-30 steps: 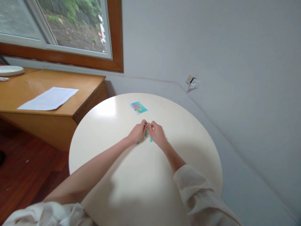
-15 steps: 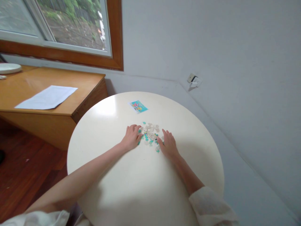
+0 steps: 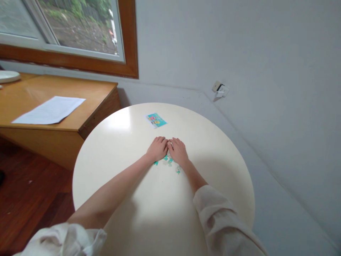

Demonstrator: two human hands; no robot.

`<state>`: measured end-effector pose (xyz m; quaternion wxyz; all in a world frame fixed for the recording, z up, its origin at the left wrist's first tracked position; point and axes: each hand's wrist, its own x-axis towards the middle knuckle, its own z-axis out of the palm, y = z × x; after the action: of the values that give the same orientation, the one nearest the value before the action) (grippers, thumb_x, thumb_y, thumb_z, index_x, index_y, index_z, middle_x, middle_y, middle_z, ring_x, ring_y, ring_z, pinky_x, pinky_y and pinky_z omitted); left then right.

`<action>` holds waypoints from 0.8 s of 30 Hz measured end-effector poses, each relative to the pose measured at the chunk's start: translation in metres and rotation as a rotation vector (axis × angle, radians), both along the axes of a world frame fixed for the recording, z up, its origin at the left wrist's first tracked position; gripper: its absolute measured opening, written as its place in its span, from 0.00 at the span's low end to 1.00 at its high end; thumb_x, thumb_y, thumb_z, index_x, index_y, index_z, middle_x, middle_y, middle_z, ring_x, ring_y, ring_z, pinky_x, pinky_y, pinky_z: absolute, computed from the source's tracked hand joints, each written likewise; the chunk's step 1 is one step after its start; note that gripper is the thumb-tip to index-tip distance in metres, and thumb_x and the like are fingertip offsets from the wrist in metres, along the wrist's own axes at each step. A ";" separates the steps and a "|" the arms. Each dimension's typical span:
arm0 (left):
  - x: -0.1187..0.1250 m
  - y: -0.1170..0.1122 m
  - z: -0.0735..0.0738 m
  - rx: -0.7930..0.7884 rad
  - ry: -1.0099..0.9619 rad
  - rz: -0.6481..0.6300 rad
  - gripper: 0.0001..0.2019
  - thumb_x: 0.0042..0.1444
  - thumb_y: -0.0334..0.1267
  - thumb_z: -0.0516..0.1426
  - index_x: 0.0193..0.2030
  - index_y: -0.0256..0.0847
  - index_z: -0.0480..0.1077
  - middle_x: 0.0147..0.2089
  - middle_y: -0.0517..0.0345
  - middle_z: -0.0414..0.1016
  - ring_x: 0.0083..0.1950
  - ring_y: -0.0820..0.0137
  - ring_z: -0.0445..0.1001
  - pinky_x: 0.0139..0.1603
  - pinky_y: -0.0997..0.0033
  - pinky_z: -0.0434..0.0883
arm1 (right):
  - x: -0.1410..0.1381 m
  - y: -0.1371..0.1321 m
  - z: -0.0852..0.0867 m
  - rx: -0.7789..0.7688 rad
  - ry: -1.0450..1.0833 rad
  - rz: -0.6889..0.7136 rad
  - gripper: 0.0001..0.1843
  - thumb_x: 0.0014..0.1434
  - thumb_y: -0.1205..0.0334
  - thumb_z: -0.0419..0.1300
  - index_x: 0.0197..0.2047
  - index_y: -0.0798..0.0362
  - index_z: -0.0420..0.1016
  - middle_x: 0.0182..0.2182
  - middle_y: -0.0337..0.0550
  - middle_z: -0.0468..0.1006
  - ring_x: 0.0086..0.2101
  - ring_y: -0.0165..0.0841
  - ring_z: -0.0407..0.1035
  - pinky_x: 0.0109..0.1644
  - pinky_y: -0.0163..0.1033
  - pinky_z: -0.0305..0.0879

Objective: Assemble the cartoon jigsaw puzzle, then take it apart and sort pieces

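Small cardboard jigsaw pieces, teal and pale grey-white (image 3: 167, 160), lie in a loose heap near the middle of the round cream-white table (image 3: 218, 160), mostly covered by two hands. A few teal pieces show at the near edge of the heap, by the wrists. One lies slightly apart on the right-hand side.

The left hand (image 3: 157, 148) and the right hand (image 3: 178, 152) rest palm down on the heap, side by side, with their inner edges touching. On each hand the fingers are pressed together and gently curved, not clenched. No piece is seen pinched, though the undersides of the fingertips are hidden.

The step in hand appears to be handling the heap as a whole, covering or gathering it, rather than picking out a single piece. A next move on these pieces would call for light, even pressure, since thin, flat pieces slide easily on a glossy top. The stray piece on the right would need drawing in separately.

The pieces look thin, light and irregular in outline. Some lie printed face up in teal and others show a plain pale side.

A small rectangular teal picture card (image 3: 156, 120) lies farther along the table, well apart from the hands. To the left stands an orange-brown wooden desk (image 3: 87, 103) bearing a white paper sheet (image 3: 49, 110).
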<state>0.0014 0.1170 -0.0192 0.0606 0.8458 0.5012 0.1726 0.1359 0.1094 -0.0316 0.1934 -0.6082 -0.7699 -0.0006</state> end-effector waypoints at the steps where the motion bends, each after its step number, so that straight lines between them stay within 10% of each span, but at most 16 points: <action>1: 0.000 -0.001 0.000 0.003 -0.002 -0.004 0.15 0.60 0.35 0.45 0.49 0.34 0.67 0.52 0.44 0.69 0.56 0.60 0.65 0.58 0.58 0.60 | -0.003 -0.001 0.002 0.013 -0.006 0.008 0.19 0.65 0.58 0.43 0.49 0.55 0.70 0.51 0.51 0.71 0.51 0.40 0.62 0.55 0.45 0.54; 12: 0.000 -0.005 0.000 -0.095 -0.173 0.081 0.04 0.55 0.31 0.50 0.35 0.38 0.65 0.33 0.46 0.73 0.40 0.57 0.71 0.44 0.60 0.65 | -0.024 -0.008 0.005 -0.007 0.163 -0.029 0.14 0.64 0.64 0.44 0.34 0.55 0.69 0.33 0.51 0.74 0.37 0.37 0.65 0.44 0.41 0.57; 24: 0.024 -0.001 0.017 -0.160 -0.924 0.272 0.07 0.61 0.36 0.47 0.32 0.40 0.60 0.23 0.64 0.64 0.24 0.74 0.66 0.25 0.77 0.62 | -0.042 0.009 0.020 0.076 0.933 -0.116 0.15 0.60 0.55 0.43 0.33 0.53 0.66 0.28 0.41 0.74 0.29 0.29 0.67 0.33 0.34 0.64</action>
<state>0.0254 0.1159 -0.0023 0.3185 0.6000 0.5396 0.4973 0.0941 0.1182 -0.0119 0.5405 -0.5780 -0.5650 0.2335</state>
